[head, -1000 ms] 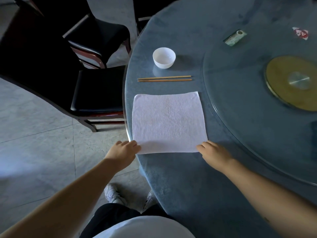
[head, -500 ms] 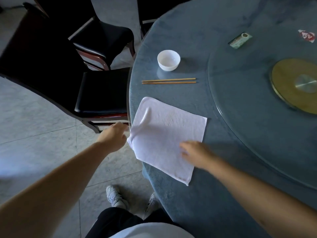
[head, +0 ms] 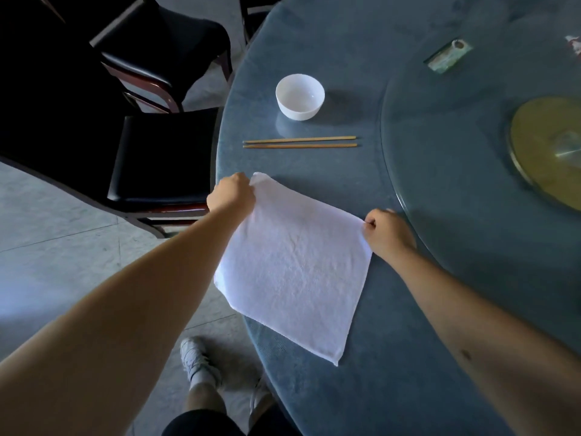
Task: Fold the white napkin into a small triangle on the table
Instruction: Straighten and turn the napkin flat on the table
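Observation:
The white napkin (head: 295, 265) lies unfolded and turned at an angle on the round blue table (head: 361, 388), its near left part hanging past the table's edge. My left hand (head: 231, 195) pinches the napkin's far left corner. My right hand (head: 388, 232) pinches the right corner. The napkin's near corner points toward me and lies flat on the cloth.
A white bowl (head: 300, 96) and a pair of chopsticks (head: 300, 142) lie beyond the napkin. A glass turntable (head: 471, 190) with a gold disc (head: 547, 152) covers the table's right side. Black chairs (head: 160, 155) stand at the left. My feet (head: 196, 361) are below the table edge.
The napkin has been rotated from square-on to diagonal. My left hand moved up to the far left corner, and my right hand moved out to the right corner; both now pinch it.

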